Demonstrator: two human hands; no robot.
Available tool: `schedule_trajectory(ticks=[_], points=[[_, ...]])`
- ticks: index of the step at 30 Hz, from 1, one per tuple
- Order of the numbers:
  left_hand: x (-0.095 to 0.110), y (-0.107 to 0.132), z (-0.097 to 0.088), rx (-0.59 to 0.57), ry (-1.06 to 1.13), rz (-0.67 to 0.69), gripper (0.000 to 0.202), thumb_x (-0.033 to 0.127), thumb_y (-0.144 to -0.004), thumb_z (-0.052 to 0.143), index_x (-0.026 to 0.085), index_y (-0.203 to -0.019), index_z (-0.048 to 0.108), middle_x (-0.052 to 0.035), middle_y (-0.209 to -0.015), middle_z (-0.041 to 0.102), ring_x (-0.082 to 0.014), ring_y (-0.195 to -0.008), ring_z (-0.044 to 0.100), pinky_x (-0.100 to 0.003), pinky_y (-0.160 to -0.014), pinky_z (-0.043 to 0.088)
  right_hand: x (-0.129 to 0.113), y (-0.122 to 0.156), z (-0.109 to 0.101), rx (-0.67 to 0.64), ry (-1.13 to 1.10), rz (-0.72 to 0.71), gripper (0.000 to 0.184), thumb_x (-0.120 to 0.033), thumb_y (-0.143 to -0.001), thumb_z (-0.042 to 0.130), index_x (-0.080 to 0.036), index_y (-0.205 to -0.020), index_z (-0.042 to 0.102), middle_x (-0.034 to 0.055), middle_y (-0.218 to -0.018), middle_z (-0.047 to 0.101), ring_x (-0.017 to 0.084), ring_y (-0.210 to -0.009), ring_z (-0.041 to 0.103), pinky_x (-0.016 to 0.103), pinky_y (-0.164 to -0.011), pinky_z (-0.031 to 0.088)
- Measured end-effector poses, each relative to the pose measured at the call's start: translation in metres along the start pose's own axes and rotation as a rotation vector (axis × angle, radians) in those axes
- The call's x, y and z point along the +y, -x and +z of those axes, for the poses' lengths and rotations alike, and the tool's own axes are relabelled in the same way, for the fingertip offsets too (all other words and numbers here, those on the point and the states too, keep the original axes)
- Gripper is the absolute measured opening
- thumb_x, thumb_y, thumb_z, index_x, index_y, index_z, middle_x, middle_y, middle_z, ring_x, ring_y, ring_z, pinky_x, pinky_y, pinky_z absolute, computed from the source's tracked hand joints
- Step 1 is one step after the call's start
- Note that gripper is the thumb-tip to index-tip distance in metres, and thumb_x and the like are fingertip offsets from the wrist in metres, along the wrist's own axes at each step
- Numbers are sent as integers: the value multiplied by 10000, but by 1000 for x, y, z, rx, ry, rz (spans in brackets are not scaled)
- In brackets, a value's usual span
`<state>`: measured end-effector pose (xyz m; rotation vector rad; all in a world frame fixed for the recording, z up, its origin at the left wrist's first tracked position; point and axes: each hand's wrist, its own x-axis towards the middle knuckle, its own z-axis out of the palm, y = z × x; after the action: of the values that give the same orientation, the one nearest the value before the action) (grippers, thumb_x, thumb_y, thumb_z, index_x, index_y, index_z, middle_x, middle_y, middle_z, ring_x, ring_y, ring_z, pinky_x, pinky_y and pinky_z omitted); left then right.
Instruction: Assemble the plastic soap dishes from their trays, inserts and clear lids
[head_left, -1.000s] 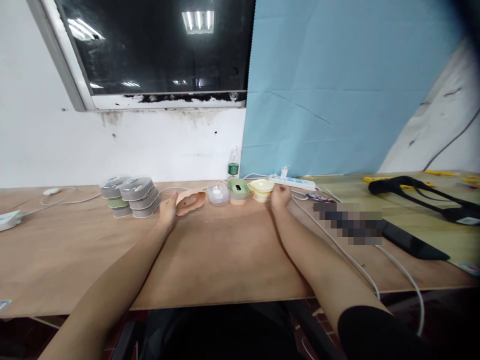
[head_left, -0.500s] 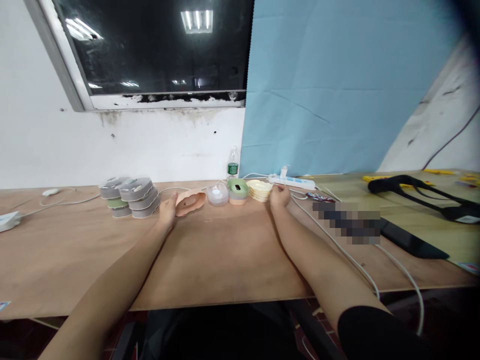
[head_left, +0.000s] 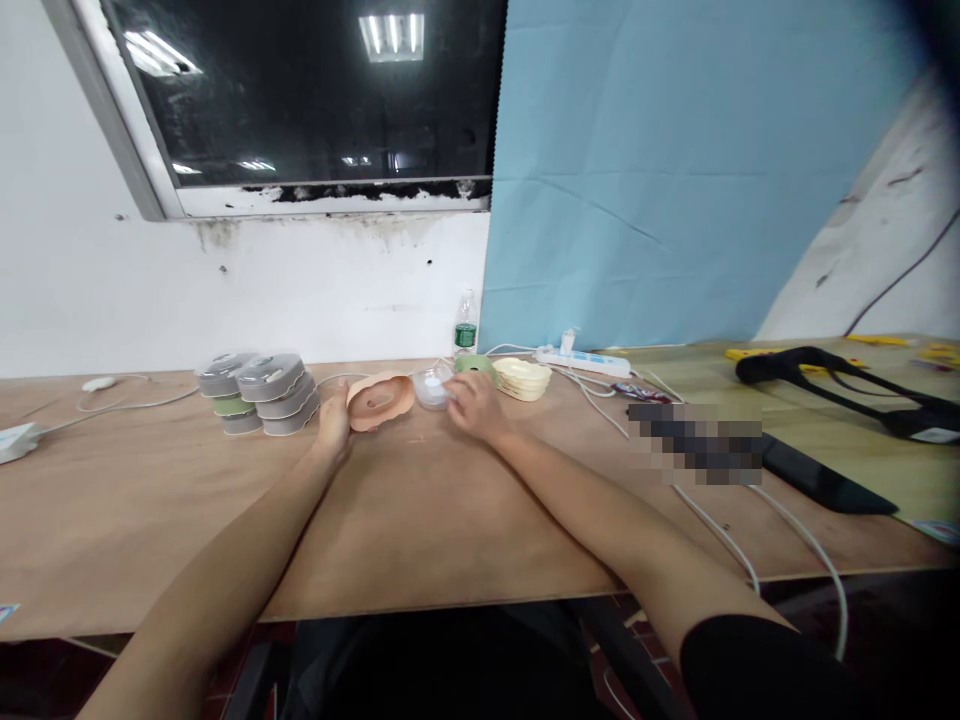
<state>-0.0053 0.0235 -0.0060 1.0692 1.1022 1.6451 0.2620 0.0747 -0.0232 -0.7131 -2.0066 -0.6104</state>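
Note:
My left hand (head_left: 334,421) grips a peach-coloured oval shell (head_left: 380,399) and tilts it up on its edge at the back of the wooden table (head_left: 420,520). My right hand (head_left: 471,404) lies to its right, with curled fingers on a clear plastic case (head_left: 432,386). A green-topped piece (head_left: 472,364) peeks out just behind that hand. A stack of pale yellow shells (head_left: 524,378) sits further right, apart from both hands.
Stacks of grey and green round cases (head_left: 259,390) stand at the left. A water bottle (head_left: 466,329), a white power strip (head_left: 586,361) and trailing white cables (head_left: 720,520) lie behind and to the right. A black tablet (head_left: 817,482) and black frame (head_left: 840,380) lie far right.
My right hand has moved left from the yellow stack to the clear case. My left hand has tipped the peach shell more upright.

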Motion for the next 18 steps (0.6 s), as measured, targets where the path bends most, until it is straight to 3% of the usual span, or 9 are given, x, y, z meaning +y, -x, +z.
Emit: schedule_trajectory(ticks=[2, 5, 10, 12, 15, 18], points=[[1, 0, 0, -32, 20, -55, 559, 635, -804, 513, 111, -908, 677, -117, -785, 710, -230, -589, 673, -290, -399, 510, -24, -4, 7, -83, -44, -130, 354, -152, -818, 508, -233, -1148, 607, 86, -1119, 600, 235, -1036, 522, 400, -910, 398], [-1, -1, -1, -108, 48, -122, 554, 634, -809, 505, 120, -929, 672, -102, -757, 701, -220, -560, 662, -275, -368, 485, -38, -6, 13, -137, -44, -128, 370, -122, -861, 473, -287, -1158, 617, 73, -1187, 595, 216, -1066, 529, 376, -896, 404], [-1, -2, 0, -203, 53, -237, 635, 683, -846, 365, 136, -988, 654, -108, -797, 700, -202, -545, 646, -260, -351, 440, -28, -5, 9, -115, -57, -235, 231, -162, -893, 497, -246, -1042, 653, 72, -1322, 556, 218, -1054, 548, 384, -849, 431], [1, -2, 1, -175, -28, -216, 667, 688, -862, 290, 136, -1001, 638, -117, -824, 699, -212, -578, 653, -277, -392, 462, -25, -5, 6, -95, -120, -230, 184, -193, -899, 508, -243, -997, 656, 64, -1304, 574, 207, -1039, 562, 362, -838, 451], [6, -1, -6, -67, -330, 51, 590, 641, -873, 329, 141, -973, 624, -118, -861, 698, -226, -671, 667, -327, -544, 513, -22, -7, 4, -18, -219, -95, 192, -198, -919, 463, -219, -991, 640, 81, -1169, 633, 189, -1013, 576, 339, -846, 472], [14, -5, -23, 1, -764, 544, 397, 524, -850, 492, 170, -946, 645, -105, -939, 692, -260, -903, 644, -407, -832, 483, -12, -6, 2, 83, -199, 67, 223, -205, -935, 416, -186, -998, 629, 107, -1023, 629, 211, -972, 561, 376, -852, 462]])
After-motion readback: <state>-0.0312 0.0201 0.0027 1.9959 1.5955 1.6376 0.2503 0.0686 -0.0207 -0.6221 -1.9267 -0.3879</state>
